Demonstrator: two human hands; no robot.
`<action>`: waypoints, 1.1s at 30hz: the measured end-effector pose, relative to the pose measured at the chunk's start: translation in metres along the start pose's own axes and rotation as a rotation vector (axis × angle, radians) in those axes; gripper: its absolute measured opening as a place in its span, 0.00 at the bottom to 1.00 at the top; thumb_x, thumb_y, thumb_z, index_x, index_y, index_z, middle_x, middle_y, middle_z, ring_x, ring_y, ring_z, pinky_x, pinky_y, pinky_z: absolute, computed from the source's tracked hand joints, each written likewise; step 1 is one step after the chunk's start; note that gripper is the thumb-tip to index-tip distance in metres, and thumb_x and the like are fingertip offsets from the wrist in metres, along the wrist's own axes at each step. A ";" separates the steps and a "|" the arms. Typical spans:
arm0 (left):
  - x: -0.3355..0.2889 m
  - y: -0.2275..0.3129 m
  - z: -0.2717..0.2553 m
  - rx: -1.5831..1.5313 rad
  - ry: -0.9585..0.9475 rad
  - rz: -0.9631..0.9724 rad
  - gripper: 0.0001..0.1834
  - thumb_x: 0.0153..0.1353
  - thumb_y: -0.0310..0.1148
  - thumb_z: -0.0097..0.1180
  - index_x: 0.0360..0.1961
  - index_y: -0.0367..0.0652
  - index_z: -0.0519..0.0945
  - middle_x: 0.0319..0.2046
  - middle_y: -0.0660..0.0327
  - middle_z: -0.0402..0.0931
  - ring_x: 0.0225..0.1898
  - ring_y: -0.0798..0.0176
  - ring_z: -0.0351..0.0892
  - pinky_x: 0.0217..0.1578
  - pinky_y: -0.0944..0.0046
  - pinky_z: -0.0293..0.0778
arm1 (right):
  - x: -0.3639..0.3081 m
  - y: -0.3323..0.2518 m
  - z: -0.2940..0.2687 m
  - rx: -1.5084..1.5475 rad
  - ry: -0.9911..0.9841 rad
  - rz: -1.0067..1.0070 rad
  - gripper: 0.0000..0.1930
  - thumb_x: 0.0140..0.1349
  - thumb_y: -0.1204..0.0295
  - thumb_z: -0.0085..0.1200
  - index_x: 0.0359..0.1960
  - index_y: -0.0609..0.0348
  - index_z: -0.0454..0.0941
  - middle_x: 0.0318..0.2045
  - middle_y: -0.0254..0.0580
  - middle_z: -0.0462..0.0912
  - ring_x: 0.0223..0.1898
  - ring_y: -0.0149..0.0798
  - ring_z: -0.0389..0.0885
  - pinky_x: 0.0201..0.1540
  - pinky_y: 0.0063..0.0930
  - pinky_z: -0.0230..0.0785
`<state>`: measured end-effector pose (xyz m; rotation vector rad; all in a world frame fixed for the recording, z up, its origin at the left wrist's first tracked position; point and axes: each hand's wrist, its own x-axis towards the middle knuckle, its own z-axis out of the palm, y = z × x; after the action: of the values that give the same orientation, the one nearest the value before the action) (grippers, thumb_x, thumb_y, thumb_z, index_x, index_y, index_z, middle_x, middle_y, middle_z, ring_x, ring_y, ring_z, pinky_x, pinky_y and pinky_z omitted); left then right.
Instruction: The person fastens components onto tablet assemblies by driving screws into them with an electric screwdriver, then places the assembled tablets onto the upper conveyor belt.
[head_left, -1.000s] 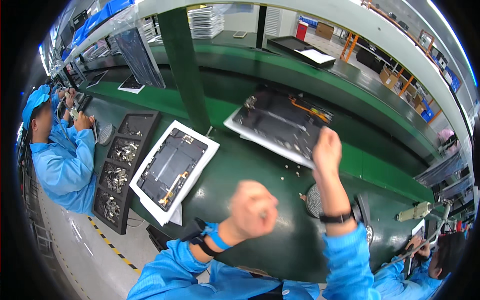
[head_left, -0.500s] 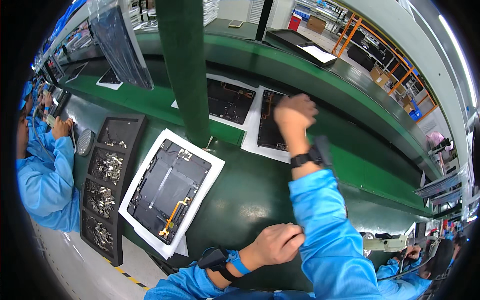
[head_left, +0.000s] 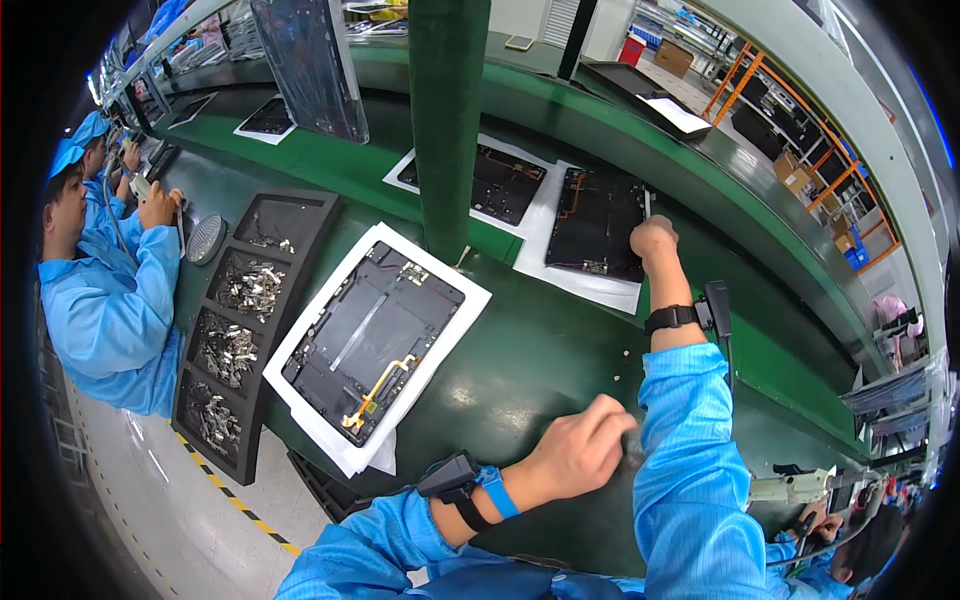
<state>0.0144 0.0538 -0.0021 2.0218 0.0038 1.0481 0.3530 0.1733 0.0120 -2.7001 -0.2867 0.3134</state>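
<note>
Nearest, the left hand (head_left: 575, 450) is held above the table (head_left: 500, 360) with its fingers loosely curled; whether something small is pinched there cannot be told. To its left, a near panel (head_left: 385, 345), black and flat, is laid on white sheets (head_left: 425, 368), with an orange ribbon (head_left: 352, 420) exposed at its lower end. Further left, a black tray (head_left: 292, 300) is seen, in whose compartments small metal parts (head_left: 228, 350) are heaped. Two pale bits (head_left: 626, 352) are scattered on the bare surface.

Farther out, the right hand (head_left: 655, 240) is placed at the right edge of a second panel (head_left: 597, 225). Its fingertips are mostly hidden, so it cannot be told whether the edge is gripped or only touched. This panel is laid flat on a white sheet (head_left: 590, 285), at the far side, over the green strip (head_left: 495, 240). It is judged to be thin, rather light and fairly stiff, but its smooth rim may be slippery. The open inner face should be considered fragile, so its small parts and ribbon should not be pressed. It is best taken by two opposite edges, with the sheet left free.

Beyond it to the left, a third panel (head_left: 505, 185) is partly covered by the green post (head_left: 448, 130).
</note>
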 end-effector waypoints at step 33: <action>-0.096 0.076 -0.015 -0.769 -0.438 -1.235 0.22 0.73 0.26 0.56 0.65 0.31 0.74 0.56 0.58 0.82 0.55 0.64 0.80 0.60 0.59 0.76 | -0.399 0.387 -0.111 -0.153 0.052 -0.183 0.12 0.77 0.63 0.51 0.38 0.58 0.71 0.30 0.52 0.82 0.28 0.62 0.85 0.30 0.55 0.77</action>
<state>-0.0848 -0.0189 -0.0104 1.1093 0.4764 -0.1942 0.0600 -0.3123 0.0200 -2.7993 -0.5584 0.1734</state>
